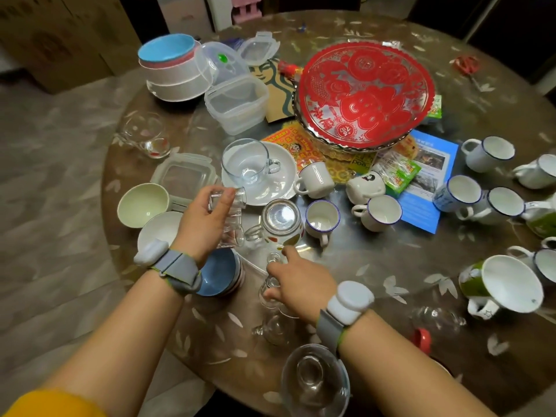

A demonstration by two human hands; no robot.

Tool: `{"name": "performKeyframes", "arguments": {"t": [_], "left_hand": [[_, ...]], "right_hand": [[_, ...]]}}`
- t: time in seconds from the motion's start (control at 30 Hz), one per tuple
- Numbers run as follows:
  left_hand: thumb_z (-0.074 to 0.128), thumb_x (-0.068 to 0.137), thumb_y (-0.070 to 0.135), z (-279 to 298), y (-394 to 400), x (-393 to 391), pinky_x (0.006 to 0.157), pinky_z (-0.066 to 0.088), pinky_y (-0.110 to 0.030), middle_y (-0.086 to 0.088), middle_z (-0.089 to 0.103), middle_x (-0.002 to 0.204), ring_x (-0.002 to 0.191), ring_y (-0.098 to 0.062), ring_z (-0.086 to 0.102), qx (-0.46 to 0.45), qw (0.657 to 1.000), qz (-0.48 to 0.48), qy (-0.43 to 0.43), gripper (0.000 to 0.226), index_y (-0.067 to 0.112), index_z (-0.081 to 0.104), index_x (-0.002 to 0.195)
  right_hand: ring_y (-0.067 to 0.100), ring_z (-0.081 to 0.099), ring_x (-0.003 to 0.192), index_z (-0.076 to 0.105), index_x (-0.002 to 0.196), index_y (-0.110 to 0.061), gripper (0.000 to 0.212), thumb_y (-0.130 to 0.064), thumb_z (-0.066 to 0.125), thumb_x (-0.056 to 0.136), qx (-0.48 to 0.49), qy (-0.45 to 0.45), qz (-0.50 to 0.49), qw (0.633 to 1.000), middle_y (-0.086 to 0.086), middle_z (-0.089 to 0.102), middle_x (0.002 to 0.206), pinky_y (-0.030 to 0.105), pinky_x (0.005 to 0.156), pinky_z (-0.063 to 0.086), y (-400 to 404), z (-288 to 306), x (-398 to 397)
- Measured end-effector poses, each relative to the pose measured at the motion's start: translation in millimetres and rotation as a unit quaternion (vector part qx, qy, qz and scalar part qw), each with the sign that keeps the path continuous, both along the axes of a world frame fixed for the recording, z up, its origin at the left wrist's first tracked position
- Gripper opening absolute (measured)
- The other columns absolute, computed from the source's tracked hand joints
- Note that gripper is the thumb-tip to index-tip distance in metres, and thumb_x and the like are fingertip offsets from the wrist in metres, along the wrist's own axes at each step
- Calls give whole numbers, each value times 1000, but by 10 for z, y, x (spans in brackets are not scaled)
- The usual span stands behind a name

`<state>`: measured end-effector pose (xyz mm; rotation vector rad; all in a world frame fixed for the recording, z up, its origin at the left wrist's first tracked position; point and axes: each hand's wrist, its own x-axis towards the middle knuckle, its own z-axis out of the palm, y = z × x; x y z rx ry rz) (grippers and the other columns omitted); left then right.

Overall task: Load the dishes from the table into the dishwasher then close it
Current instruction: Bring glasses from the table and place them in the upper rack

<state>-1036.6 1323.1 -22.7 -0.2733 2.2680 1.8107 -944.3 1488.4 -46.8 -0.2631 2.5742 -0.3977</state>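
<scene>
crowding the near side of the round tabletop (376, 260) are clear glasses and cups, and both hands are in among them. the left hand (204, 224) grips a small clear glass (228, 218), fingers curled round it, tilted and lifted above the blue bowl (219, 275) that sits under the wrist. the right hand (298, 284) curls round another clear glass (270, 287), its forefinger stretched forward to touch the base of an upturned glass mug with coloured dots (279, 224), which stands between the two hands. a further glass cup (273, 326) lies just below the right hand, and a glass bowl (313, 383) sits at the near edge under the right forearm.

just beyond the left hand a glass cup (249, 161) rests in a white saucer (270, 182), with a white bowl (159, 230) and a pale green bowl (143, 204) to its left near the tabletop's edge. blue-rimmed white mugs (379, 212) stand right of the upturned mug, more of them lining the far right edge. a green mug (502, 284) lies on its side at the right.

the only open room is the bare strip right of the right hand, toward the green mug. farther back stand plastic containers (237, 103), stacked bowls (174, 70) and a large red-patterned glass platter (364, 91).
</scene>
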Motion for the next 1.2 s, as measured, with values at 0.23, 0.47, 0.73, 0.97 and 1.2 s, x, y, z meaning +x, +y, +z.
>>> {"name": "performKeyframes", "arguments": {"t": [0.23,0.47,0.73,0.97,1.2], "left_hand": [[63,66,72,29,-94,172,62,54,-61,-13,65,81,65,-35,59,0,1000,-28,-12,40,39,60,88],[58,90,43,-4,-102,309,57,56,-46,-17,65,86,64,-28,60,-21,999,-42,-12,6,39,59,86],[56,92,39,-6,-17,337,50,54,-32,-13,62,83,59,-24,58,-4,999,-47,-26,9,30,57,93],[57,87,43,66,150,390,59,56,-40,-12,64,85,61,-24,59,43,998,-38,-41,24,24,58,101],[51,94,35,189,103,541,47,52,-26,-9,65,88,59,-15,62,43,998,33,-18,29,12,56,112]], "right_hand": [[34,59,101,51,123,-23,37,-43,55,92,50,-15,67,996,12,31,135,32,68,37,-95,-112,-212],[35,59,99,50,124,-15,40,-40,54,93,36,-65,58,996,15,32,131,30,71,35,-162,-139,-296],[34,58,102,55,122,-15,47,-50,54,91,-17,-23,-18,999,13,37,131,30,75,41,-86,-322,-191],[15,55,103,69,106,-21,30,-45,65,87,-245,27,-268,931,3,60,106,18,79,33,382,-206,61],[24,46,50,68,94,-17,24,-40,61,91,-538,-60,-447,712,12,59,72,25,40,35,456,-14,-37]]}}
